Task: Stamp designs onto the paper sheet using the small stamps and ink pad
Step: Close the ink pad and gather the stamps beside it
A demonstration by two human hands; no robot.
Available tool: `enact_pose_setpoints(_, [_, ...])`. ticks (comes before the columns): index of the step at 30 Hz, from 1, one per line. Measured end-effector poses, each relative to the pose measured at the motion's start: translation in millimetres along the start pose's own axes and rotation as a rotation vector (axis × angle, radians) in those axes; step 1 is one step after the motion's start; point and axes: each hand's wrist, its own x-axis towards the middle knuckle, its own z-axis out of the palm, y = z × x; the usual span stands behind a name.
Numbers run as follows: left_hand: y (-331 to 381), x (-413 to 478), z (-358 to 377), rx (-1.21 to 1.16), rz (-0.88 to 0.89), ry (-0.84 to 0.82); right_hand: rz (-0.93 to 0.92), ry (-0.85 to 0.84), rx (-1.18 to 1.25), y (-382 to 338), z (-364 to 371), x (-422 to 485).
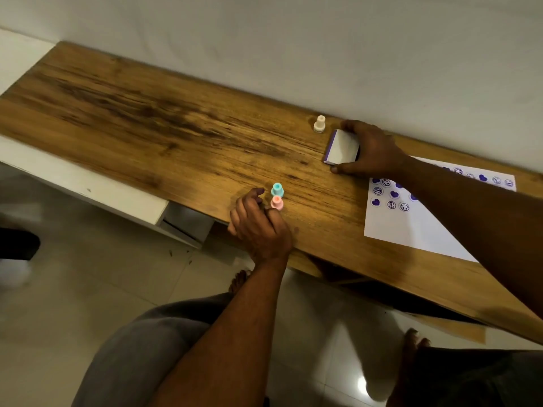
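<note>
Head view, looking down over wooden desk [176, 127] set against white wall [323, 39]. Right hand [373, 148] spread wide around ink pad [342, 148], thumb on near edge, fingers [351, 124] over far edge, gripping its sides; pad's white lid seems tipped up, purple strip showing along left side, though open or closed cannot be told for sure. Left hand [258, 227] resting at desk's front edge, fingers loosely curled, tips touching or just beside pink stamp [276, 202]; whether actually pinching it cannot be told. Blue stamp [277, 190] upright right behind pink one, touching or nearly so. Cream stamp [319, 124] standing alone near wall, just left of ink pad. Paper sheet [411, 227] lying to right, partly under right forearm, upper rows already filled with purple hearts and smiley faces, lower part blank.

Risks, as judged from here: forearm lying across fresh prints, likely smearing wet ink or dragging sheet askew. Pink and blue stamps so close together that lifting one could topple other, perhaps rolling off nearby front edge. Ink pad slipping from sideways grip, marking desk. Cream stamp close enough to be knocked by right fingers
</note>
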Motion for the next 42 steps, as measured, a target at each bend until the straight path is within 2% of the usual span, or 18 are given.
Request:
enact_pose_setpoints(3, [0,0,0,0.008,0.0,-0.004,-0.066,0.185,0.061,-11,-1,-8])
enact_pose_setpoints(5, [0,0,0,0.01,-0.005,-0.007,-0.215,0.27,0.115,-30,1,-13])
enact_pose_setpoints(7, [-1,-1,0,0.019,-0.009,-0.007,-0.369,0.112,0.138,-58,5,-15])
enact_pose_setpoints(9, [-1,-1,1,0.024,-0.009,-0.005,-0.455,-0.151,0.082,-81,15,-15])
enact_pose_setpoints(11, [-1,-1,1,0.024,-0.006,0.001,-0.517,-0.298,-0.007,-93,28,-11])
enact_pose_setpoints(15, [0,0,0,0.029,-0.01,0.005,-0.568,-0.33,-0.055,-100,37,-4])
enact_pose_setpoints(21, [1,0,1,0.031,0.003,0.01,-0.632,-0.273,-0.142,-108,39,2])
enact_pose_setpoints(27, [1,0,1,0.028,-0.008,-0.001,-0.434,-0.174,-0.152,-106,36,13])
enact_pose_setpoints(31, [0,0,2,0.031,-0.019,-0.001,-0.095,0.072,-0.147,-94,31,22])
enact_pose_setpoints(34, [0,1,1,0.036,-0.015,0.001,0.061,0.168,-0.238,-82,26,29])
enact_pose_setpoints(37, [-1,0,2,0.042,-0.015,-0.002,0.153,0.221,-0.287,-75,24,31])
enact_pose_setpoints(42, [-2,0,3,0.039,-0.014,-0.001,0.193,0.25,-0.266,-68,24,37])
